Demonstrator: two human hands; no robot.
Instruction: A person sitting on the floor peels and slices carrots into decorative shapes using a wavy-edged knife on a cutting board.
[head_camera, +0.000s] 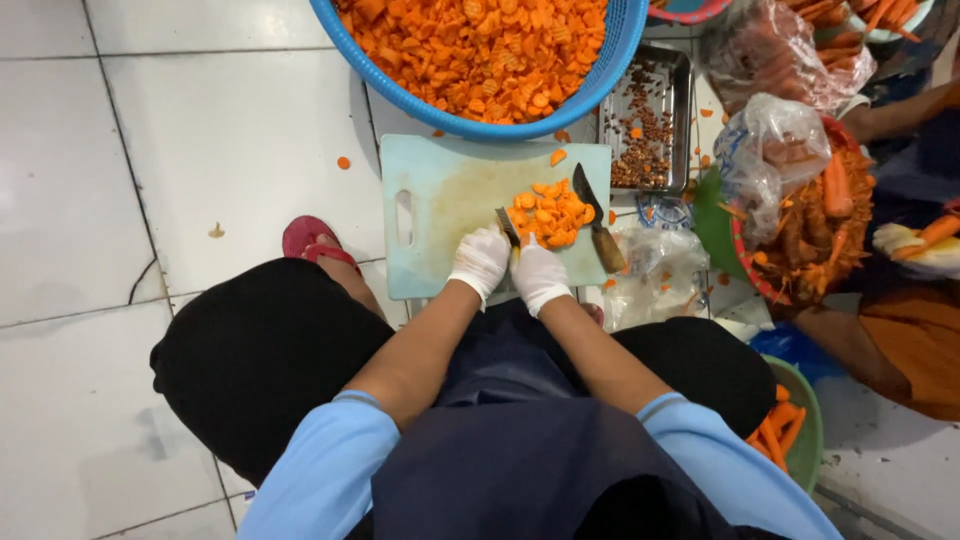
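Resting on the right half of a pale blue cutting board (440, 215), a heap of crinkle-cut carrot slices (550, 212) lies just ahead of both gloved hands. The left hand (480, 262) grips a small crinkle cutter (508, 226), blade touching the heap; the right hand (540, 275) curls beside it (whether it grasps anything I cannot tell). A knife (597, 218) lies alongside the slices. Beyond the board, on the white tiled floor (200, 150), stands a blue basket (610, 60) full of slices.

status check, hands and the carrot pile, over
Left hand and right hand, both gloved, together at sliced carrot pile on cutting board. Knife lies beside pile. Blue basket beyond board.
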